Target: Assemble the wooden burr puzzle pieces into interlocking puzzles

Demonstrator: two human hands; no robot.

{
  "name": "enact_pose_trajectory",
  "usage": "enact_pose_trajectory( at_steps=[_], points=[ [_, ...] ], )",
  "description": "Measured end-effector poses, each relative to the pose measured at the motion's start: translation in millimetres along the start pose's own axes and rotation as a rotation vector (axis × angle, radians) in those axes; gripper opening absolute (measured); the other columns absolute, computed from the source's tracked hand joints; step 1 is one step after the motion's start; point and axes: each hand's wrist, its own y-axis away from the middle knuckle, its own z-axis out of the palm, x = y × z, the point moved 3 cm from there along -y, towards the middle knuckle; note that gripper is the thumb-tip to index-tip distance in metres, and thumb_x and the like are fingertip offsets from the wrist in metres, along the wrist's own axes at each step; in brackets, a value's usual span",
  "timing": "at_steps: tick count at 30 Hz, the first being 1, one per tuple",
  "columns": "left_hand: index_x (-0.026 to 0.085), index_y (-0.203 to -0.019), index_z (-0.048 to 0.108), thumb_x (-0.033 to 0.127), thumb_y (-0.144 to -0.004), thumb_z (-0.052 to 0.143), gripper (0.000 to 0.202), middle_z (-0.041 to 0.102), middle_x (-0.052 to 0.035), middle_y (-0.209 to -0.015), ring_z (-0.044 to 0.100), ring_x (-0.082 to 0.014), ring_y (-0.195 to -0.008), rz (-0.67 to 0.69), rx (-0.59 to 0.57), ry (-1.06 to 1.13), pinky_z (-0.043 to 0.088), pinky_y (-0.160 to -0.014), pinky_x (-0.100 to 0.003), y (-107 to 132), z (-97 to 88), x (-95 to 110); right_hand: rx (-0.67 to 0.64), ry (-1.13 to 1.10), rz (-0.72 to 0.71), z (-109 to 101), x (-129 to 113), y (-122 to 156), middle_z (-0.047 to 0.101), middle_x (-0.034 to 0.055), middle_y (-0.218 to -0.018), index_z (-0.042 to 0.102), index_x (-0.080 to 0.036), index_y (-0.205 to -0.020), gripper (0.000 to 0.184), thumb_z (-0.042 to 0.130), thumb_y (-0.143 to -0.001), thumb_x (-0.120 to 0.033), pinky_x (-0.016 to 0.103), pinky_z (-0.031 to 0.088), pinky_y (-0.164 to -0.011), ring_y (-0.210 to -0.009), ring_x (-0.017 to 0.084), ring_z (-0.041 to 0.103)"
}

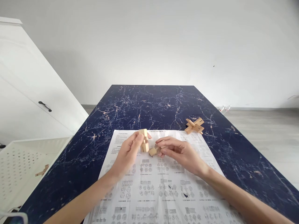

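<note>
Mid-frame the left hand (127, 154) clamps a wooden block (144, 140). The right hand (179, 152) pinches a smaller piece (153, 151); squaring their faces should help.

- Wall (163, 37): plain white, unbroken, one small dark speck at right.
- Floor (263, 133): pale grey wood-look boards, with a light baseboard (257, 109) where it meets the wall.
- Table (149, 102): dark blue marble-pattern top with pale veins, far edge near the wall.
- Cabinet (23, 93): white, at left, with a black handle (45, 106).
- Perforated white crate (14, 161): low, beside the table.
- Light: soft, even, with faint shadows.
</note>
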Motion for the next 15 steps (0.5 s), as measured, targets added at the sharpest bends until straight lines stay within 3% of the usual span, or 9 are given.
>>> enact_pose_trajectory(
  at_steps=[3, 6, 10, 12, 15],
  points=[
    [0.019, -0.111, 0.063, 0.063, -0.112, 0.043, 0.048, 0.070, -0.0078, -0.107, 0.059, -0.0126, -0.062, -0.089, 0.001, 0.178, 0.046, -0.057, -0.030, -3, -1.6, -6, 0.096, 0.040, 0.022, -8, 1, -1, 0.081, 0.0068, -0.105, 0.082, -0.027, -0.113, 0.024, 0.077, -0.100, -0.046, 0.042, 0.069, -0.084, -0.081, 0.020, 0.079],
    [0.019, -0.115, 0.063, 0.061, -0.111, 0.050, 0.045, 0.069, -0.0049, -0.095, 0.050, -0.0099, -0.056, -0.187, -0.023, 0.185, 0.040, -0.054, -0.028, -5, -0.3, -12, 0.199, 0.096, 0.065, -14, 3, -1, 0.080, 0.0038, -0.083, 0.078, -0.024, -0.122, 0.033, 0.078, -0.098, -0.048, 0.041, 0.068, -0.081, -0.076, 0.021, 0.078],
    [0.018, -0.123, 0.064, 0.054, -0.110, 0.056, 0.040, 0.063, -0.0014, -0.084, 0.054, -0.0144, -0.069, -0.214, -0.104, 0.118, 0.046, -0.068, -0.031, -5, 4.1, -14, 0.203, 0.051, 0.101, -15, 3, -2, 0.083, 0.0099, -0.107, 0.074, -0.022, -0.127, 0.041, 0.078, -0.097, -0.049, 0.043, 0.068, -0.092, -0.093, 0.024, 0.082],
    [0.018, -0.133, 0.061, 0.052, -0.110, 0.056, 0.041, 0.066, -0.0028, -0.089, 0.062, -0.0178, -0.078, -0.199, -0.161, 0.110, 0.050, -0.075, -0.033, -4, 7.6, -12, 0.160, 0.024, 0.090, -13, 2, -2, 0.082, 0.0116, -0.118, 0.072, -0.022, -0.130, 0.042, 0.077, -0.098, -0.049, 0.044, 0.067, -0.097, -0.097, 0.025, 0.082],
    [0.020, -0.142, 0.056, 0.048, -0.110, 0.059, 0.044, 0.072, -0.0066, -0.105, 0.071, -0.0213, -0.091, -0.177, -0.226, 0.115, 0.056, -0.085, -0.038, -1, 14.2, -9, 0.157, 0.062, 0.032, -9, 0, 1, 0.083, 0.0110, -0.111, 0.072, -0.022, -0.124, 0.037, 0.077, -0.098, -0.048, 0.045, 0.067, -0.093, -0.093, 0.024, 0.081]
  ],
)
